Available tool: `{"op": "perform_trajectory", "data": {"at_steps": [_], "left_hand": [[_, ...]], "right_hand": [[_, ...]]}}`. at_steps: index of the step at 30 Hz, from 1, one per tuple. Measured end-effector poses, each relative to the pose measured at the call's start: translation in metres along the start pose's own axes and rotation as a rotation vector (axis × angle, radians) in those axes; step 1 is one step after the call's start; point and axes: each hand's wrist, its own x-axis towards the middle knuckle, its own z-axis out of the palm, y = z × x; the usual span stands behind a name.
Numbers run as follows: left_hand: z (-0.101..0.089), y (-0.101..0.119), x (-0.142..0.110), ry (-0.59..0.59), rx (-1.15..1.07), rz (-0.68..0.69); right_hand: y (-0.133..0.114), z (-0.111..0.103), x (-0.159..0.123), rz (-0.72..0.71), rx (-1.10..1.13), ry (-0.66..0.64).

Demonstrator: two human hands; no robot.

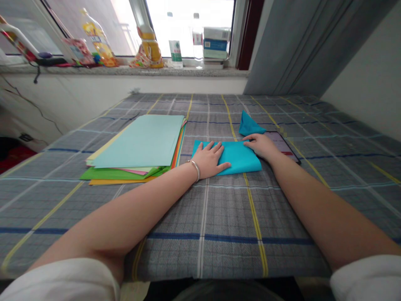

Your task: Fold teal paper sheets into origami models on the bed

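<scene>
A folded sheet of bright blue paper (239, 155) lies on the checked cloth in front of me, its fold along the near side. My left hand (209, 159) rests flat on the paper's left part with fingers spread, a silver bangle at the wrist. At the far right edge of the paper, my right hand (260, 145) has its thumb and fingers closed together on the sheet. Just beyond that hand stands a folded blue paper shape (249, 124) with a pointed top. A phone (280, 144) with its screen lit is partly hidden behind my right hand.
To the left lies a stack of coloured paper (140, 140), pale blue on top. The grey checked cloth (175, 221) covers the table. Along the windowsill (112, 72) stand bottles, boxes and packets. A grey curtain (288, 46) hangs at the back right.
</scene>
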Motion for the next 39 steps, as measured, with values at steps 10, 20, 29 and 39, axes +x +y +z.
{"op": "perform_trajectory", "data": {"at_steps": [10, 20, 29, 39], "left_hand": [[0.002, 0.001, 0.003, -0.019, -0.001, 0.034], [0.001, 0.01, 0.004, -0.059, -0.024, 0.199], [0.001, 0.028, 0.003, -0.027, -0.012, 0.071], [-0.004, 0.048, -0.009, -0.044, 0.05, -0.023]], "right_hand": [[-0.002, 0.001, -0.004, 0.041, 0.095, -0.037], [0.005, 0.003, 0.001, 0.015, 0.061, -0.014], [0.002, 0.001, -0.002, 0.001, 0.071, -0.023], [0.006, 0.003, 0.001, -0.042, 0.058, 0.01]]}}
